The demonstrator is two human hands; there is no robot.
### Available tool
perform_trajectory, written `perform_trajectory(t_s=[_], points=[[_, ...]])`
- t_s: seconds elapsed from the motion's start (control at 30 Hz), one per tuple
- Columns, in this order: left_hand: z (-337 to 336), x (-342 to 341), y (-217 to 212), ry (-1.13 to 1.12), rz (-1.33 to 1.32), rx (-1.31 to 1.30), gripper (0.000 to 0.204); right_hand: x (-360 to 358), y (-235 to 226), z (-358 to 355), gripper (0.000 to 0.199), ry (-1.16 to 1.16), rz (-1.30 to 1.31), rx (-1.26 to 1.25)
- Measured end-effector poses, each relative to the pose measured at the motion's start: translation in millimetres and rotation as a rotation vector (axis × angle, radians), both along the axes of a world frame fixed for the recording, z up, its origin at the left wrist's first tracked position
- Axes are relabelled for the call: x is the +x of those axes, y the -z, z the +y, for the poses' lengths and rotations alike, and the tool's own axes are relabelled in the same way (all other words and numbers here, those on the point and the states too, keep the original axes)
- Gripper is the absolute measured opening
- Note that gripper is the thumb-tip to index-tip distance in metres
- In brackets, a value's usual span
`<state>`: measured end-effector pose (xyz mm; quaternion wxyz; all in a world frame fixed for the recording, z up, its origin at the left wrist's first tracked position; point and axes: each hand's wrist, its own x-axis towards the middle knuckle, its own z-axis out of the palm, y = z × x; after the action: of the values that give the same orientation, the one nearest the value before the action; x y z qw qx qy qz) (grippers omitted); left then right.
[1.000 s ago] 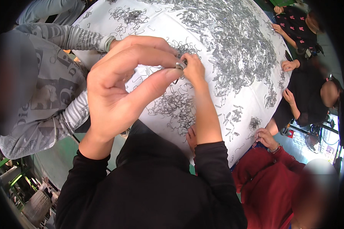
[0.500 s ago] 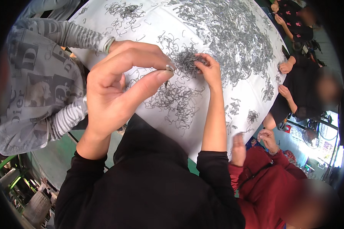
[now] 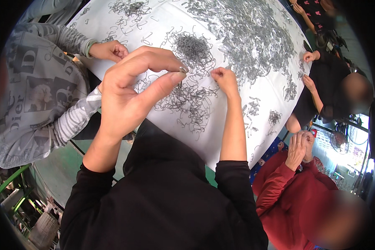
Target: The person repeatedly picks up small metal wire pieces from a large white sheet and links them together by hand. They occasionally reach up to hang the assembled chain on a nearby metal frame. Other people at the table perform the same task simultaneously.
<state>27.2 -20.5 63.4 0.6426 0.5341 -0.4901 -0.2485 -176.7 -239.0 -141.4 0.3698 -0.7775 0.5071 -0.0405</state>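
Note:
My left hand (image 3: 127, 93) is raised close to the camera, its thumb and index finger pinched on a small shiny metal piece (image 3: 181, 70) that bends at the top. The rest of that piece is mostly hidden by the fingertips. My right hand (image 3: 226, 82) is over the white-covered table (image 3: 208, 143), fingers drawn together; whatever they hold is too small to make out. Left of it lie thin curved wire hooks (image 3: 189, 104) in a loose scatter. Just beyond, a denser dark heap of small metal pieces (image 3: 192, 45) rests among more hooks.
A broad spread of small grey metal pieces (image 3: 254, 37) covers the far right of the table. Another hook pile (image 3: 131, 8) lies far left. Co-workers sit around: a grey printed sleeve (image 3: 66, 37) at left, a red sleeve (image 3: 275, 181) at right, a person in black (image 3: 331, 83) beyond.
My right hand has left the dark heap and come slightly nearer, its fingers now drawn together. My left hand keeps its pinch, nearly still. The red-sleeved person's hands have come together.

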Motion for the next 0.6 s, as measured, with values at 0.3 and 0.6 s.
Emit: perform_trajectory(t_s=[0.3,0.6], points=[[2.6,-2.4,1.0,-0.012,-0.008,0.034,0.009,0.6,20.0,23.9,0.007,0.077,0.052,-0.237],[0.8,-1.9,1.0,-0.041,-0.059,0.047,0.009,26.6,23.6,10.7,0.016,-0.165,0.260,-0.279]])
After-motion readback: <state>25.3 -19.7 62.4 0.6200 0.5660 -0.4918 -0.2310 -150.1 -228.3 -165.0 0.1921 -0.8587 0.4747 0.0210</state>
